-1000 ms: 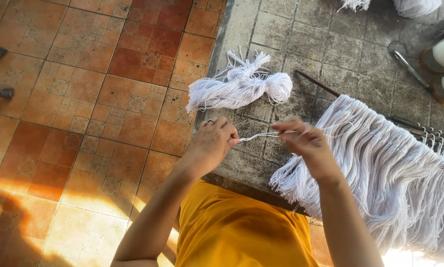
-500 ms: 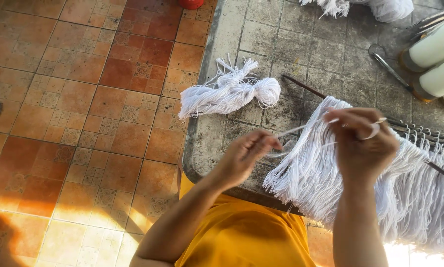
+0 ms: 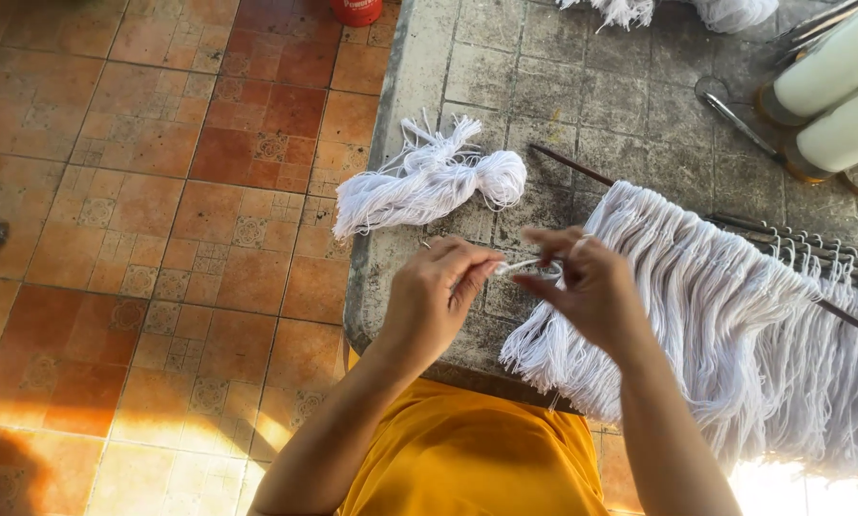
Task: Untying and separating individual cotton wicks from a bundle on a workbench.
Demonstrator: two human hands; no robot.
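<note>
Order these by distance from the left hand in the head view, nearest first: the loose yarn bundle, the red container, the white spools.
1. Loose yarn bundle: just beyond the left hand.
2. Red container: top edge, on the floor.
3. White spools: far right corner.

Red can [image 3: 356, 10], two white spools [image 3: 835, 91]

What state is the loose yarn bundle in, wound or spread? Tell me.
Wound: the white yarn bundle lies gathered in one skein on the table, cut ends fanning out.

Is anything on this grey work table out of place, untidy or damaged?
Nothing stands out. The loose bundle of white yarn lies whole on the grey tiled table, the white fringe hangs evenly from its dark rod, and both hands hold one strand.
</note>
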